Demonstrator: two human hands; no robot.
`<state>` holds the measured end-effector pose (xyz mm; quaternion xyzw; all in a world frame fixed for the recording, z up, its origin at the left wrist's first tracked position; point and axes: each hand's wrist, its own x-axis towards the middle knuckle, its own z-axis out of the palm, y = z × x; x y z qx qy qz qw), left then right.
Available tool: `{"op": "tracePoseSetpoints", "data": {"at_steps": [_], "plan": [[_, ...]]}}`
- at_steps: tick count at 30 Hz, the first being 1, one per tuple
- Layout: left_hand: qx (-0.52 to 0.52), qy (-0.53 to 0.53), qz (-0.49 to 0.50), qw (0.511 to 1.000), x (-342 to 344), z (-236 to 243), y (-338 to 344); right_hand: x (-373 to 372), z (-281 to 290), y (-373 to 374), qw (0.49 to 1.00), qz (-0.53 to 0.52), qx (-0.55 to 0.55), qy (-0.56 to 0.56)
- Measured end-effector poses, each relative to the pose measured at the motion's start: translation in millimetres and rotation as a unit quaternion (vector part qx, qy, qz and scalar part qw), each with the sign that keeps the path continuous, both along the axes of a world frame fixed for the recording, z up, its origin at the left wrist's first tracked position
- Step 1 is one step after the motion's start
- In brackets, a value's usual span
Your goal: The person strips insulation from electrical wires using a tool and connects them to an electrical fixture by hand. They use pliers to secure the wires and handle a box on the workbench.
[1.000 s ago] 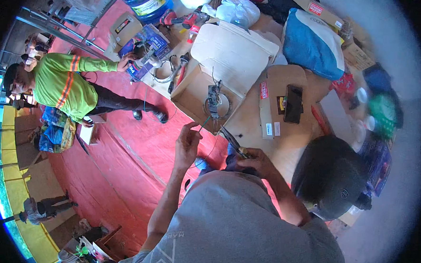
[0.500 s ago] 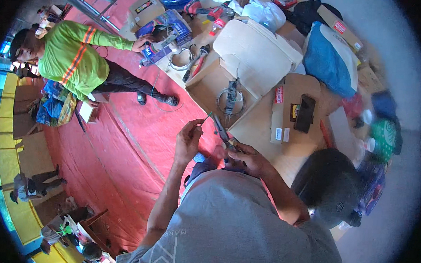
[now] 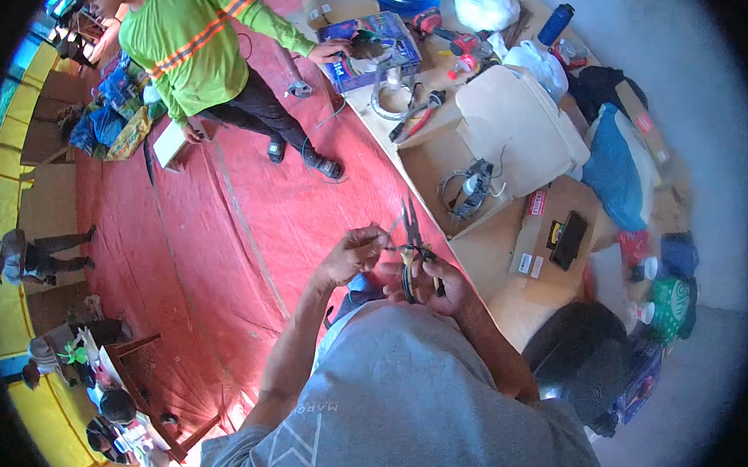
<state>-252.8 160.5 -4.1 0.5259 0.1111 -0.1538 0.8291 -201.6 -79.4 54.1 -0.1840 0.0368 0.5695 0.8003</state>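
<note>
Gripping one pair of pliers, right hand was clenched on its handles; left hand pinched one thin wire at the tip.

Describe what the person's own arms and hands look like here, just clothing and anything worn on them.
Both forearms are bare from the elbow down; the grey T-shirt has short sleeves and a pale printed mark low on its front. The left hand and right hand wear no gloves. No watch, ring or band is visible on either wrist, though the picture is small there.
</note>
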Motion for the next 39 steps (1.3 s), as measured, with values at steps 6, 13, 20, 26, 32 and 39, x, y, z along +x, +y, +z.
{"op": "tracePoseSetpoints", "data": {"at_steps": [6,13,20,26,32,39], "plan": [[0.205,0.002,0.166,0.964,-52,-2,105,-3,-80,18,0.849,-0.102,-0.373,-0.361],[0.41,0.118,0.266,0.864,-135,-45,205,-14,-51,59,0.821,-0.032,-0.409,-0.399],[0.385,0.091,0.283,0.874,-151,-30,217,-40,-70,117,0.791,0.031,-0.372,-0.485],[0.304,0.014,0.264,0.915,-158,-22,225,-46,-61,158,0.795,0.07,-0.321,-0.509],[0.251,-0.016,0.274,0.928,-137,8,198,-38,-41,197,0.716,0.176,-0.319,-0.595],[0.241,-0.016,0.273,0.931,-100,32,179,-15,-52,209,0.727,0.103,-0.248,-0.631]]}}
